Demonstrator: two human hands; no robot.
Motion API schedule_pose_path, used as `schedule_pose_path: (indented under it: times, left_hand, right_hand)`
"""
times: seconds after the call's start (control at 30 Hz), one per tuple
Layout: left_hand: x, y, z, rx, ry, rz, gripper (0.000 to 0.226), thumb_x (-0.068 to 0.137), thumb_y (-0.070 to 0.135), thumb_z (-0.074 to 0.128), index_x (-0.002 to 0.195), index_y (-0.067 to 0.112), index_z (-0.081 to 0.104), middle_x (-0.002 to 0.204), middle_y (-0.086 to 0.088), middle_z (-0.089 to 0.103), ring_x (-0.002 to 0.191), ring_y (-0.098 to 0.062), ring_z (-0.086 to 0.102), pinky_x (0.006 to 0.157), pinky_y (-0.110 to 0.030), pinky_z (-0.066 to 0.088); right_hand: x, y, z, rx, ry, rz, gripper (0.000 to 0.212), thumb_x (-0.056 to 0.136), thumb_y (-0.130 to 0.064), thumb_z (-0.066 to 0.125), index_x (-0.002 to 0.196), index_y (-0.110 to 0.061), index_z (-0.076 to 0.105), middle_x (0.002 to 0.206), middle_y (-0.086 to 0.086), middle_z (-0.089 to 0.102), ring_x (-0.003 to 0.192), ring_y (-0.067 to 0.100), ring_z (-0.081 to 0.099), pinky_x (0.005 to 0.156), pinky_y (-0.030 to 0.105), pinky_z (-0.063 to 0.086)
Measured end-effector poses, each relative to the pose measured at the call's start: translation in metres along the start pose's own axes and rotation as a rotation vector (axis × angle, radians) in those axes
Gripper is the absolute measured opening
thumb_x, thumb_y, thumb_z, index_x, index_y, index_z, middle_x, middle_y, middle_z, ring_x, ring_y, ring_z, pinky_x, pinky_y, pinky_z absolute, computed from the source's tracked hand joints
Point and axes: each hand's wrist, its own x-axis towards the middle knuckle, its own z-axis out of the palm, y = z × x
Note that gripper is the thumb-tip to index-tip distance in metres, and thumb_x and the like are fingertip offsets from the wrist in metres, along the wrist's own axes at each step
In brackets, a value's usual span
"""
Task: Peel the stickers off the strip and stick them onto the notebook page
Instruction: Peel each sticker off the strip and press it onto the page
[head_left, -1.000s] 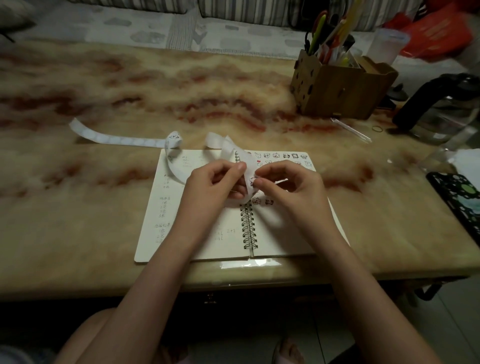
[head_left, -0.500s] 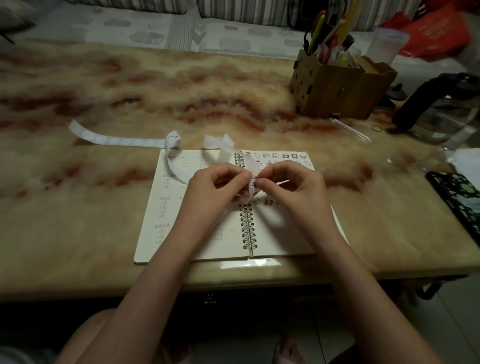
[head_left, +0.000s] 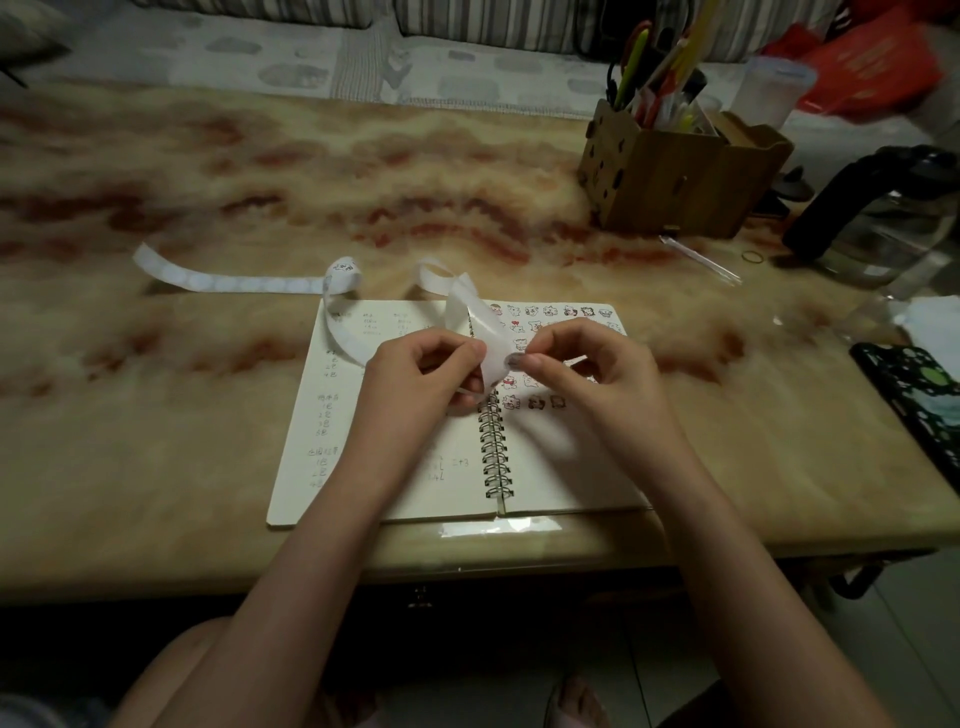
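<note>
An open spiral notebook (head_left: 363, 467) lies on the table in front of me. Its right page (head_left: 566, 457) carries rows of small cartoon stickers (head_left: 558, 312) near the top. A long white sticker strip (head_left: 249, 283) trails left across the table, curls over the notebook and rises to my hands. My left hand (head_left: 421, 374) pinches the strip just above the spiral binding. My right hand (head_left: 587, 374) pinches a small round sticker (head_left: 514, 359) at the strip's edge.
A wooden pen holder (head_left: 675, 171) full of pens stands at the back right, with a clear pen (head_left: 701, 259) lying before it. A glass kettle (head_left: 883, 218) with black handle and a patterned black case (head_left: 919, 400) sit at the right edge. A sofa runs behind the table.
My hands have risen slightly over the binding and drawn a little apart. The strip's loop between them stands taller, and my right fingertips now pinch the sticker at its edge.
</note>
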Motion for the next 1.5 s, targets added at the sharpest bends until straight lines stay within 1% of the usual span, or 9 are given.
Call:
schedule_pose_path:
  times: [0.13, 0.27, 0.43, 0.67, 0.83, 1.13, 1.27, 1.4, 1.5]
  left_hand:
    - [0.0, -0.001, -0.001, 0.022, 0.005, 0.009, 0.015, 0.09, 0.016, 0.063, 0.079, 0.008, 0.07, 0.065, -0.006, 0.066, 0.062, -0.013, 0.064, 0.069, -0.029, 0.06]
    - [-0.001, -0.001, -0.001, 0.026, 0.003, 0.015, 0.013, 0.09, 0.014, 0.063, 0.083, 0.007, 0.071, 0.066, -0.007, 0.067, 0.062, -0.011, 0.064, 0.064, -0.023, 0.058]
    - [0.0, -0.002, -0.001, 0.029, 0.006, 0.009, 0.014, 0.09, 0.014, 0.063, 0.078, 0.011, 0.071, 0.064, -0.004, 0.066, 0.061, -0.011, 0.064, 0.065, -0.024, 0.058]
    - [0.0, -0.002, 0.0, 0.036, 0.008, 0.008, 0.015, 0.09, 0.014, 0.063, 0.077, 0.013, 0.071, 0.062, -0.001, 0.066, 0.061, -0.009, 0.063, 0.066, -0.025, 0.058]
    - [0.0, -0.003, -0.001, 0.045, 0.009, 0.007, 0.014, 0.09, 0.015, 0.063, 0.078, 0.013, 0.071, 0.062, -0.001, 0.067, 0.062, -0.009, 0.064, 0.067, -0.025, 0.058]
    - [0.0, -0.002, -0.001, 0.045, 0.011, 0.0, 0.014, 0.09, 0.015, 0.063, 0.078, 0.011, 0.071, 0.065, -0.005, 0.067, 0.064, -0.013, 0.064, 0.071, -0.032, 0.058]
    - [-0.001, -0.001, -0.001, 0.041, 0.012, 0.0, 0.015, 0.09, 0.014, 0.062, 0.079, 0.01, 0.071, 0.066, -0.007, 0.067, 0.063, -0.012, 0.063, 0.069, -0.029, 0.057]
    - [-0.001, -0.001, -0.001, 0.044, 0.012, 0.005, 0.015, 0.09, 0.014, 0.062, 0.079, 0.011, 0.071, 0.066, -0.008, 0.068, 0.064, -0.014, 0.064, 0.069, -0.029, 0.057]
    - [-0.001, -0.002, -0.001, 0.047, 0.011, 0.006, 0.014, 0.09, 0.015, 0.062, 0.079, 0.011, 0.071, 0.067, -0.007, 0.068, 0.065, -0.014, 0.065, 0.07, -0.029, 0.058]
  right_hand:
    - [0.003, 0.002, -0.019, 0.008, 0.044, 0.163, 0.007, 0.079, -0.009, 0.073, 0.079, -0.014, 0.067, 0.074, 0.0, 0.07, 0.062, 0.01, 0.059, 0.048, 0.027, 0.043]
    - [0.005, 0.008, -0.042, 0.01, 0.074, 0.342, 0.002, 0.083, -0.003, 0.067, 0.081, -0.003, 0.068, 0.057, -0.004, 0.068, 0.042, 0.005, 0.056, 0.039, 0.013, 0.037]
    - [0.004, 0.017, -0.057, -0.112, 0.082, 0.437, 0.007, 0.081, -0.003, 0.069, 0.083, 0.004, 0.069, 0.047, -0.004, 0.062, 0.036, 0.001, 0.049, 0.039, 0.01, 0.033]
    - [0.004, 0.019, -0.059, -0.173, 0.071, 0.459, 0.002, 0.079, -0.001, 0.07, 0.078, 0.0, 0.07, 0.058, 0.001, 0.066, 0.037, 0.002, 0.047, 0.038, 0.01, 0.033]
    - [0.004, 0.025, -0.059, -0.229, 0.085, 0.474, 0.005, 0.077, -0.008, 0.072, 0.072, -0.008, 0.071, 0.062, 0.0, 0.07, 0.04, 0.005, 0.05, 0.046, 0.022, 0.035]
    - [0.003, 0.026, -0.058, -0.232, 0.096, 0.467, 0.009, 0.077, -0.009, 0.071, 0.068, -0.01, 0.07, 0.061, -0.002, 0.07, 0.04, 0.003, 0.05, 0.039, 0.014, 0.033]
    - [0.004, 0.026, -0.057, -0.25, 0.102, 0.469, 0.008, 0.076, -0.011, 0.072, 0.069, -0.011, 0.07, 0.065, 0.0, 0.071, 0.041, 0.003, 0.051, 0.046, 0.021, 0.035]
    - [0.003, 0.026, -0.057, -0.254, 0.1, 0.465, 0.009, 0.076, -0.01, 0.072, 0.068, -0.011, 0.07, 0.062, -0.002, 0.07, 0.041, 0.002, 0.051, 0.043, 0.016, 0.036]
    - [0.003, 0.027, -0.056, -0.266, 0.101, 0.463, 0.008, 0.076, -0.011, 0.072, 0.068, -0.011, 0.07, 0.061, -0.003, 0.07, 0.041, 0.002, 0.051, 0.044, 0.019, 0.035]
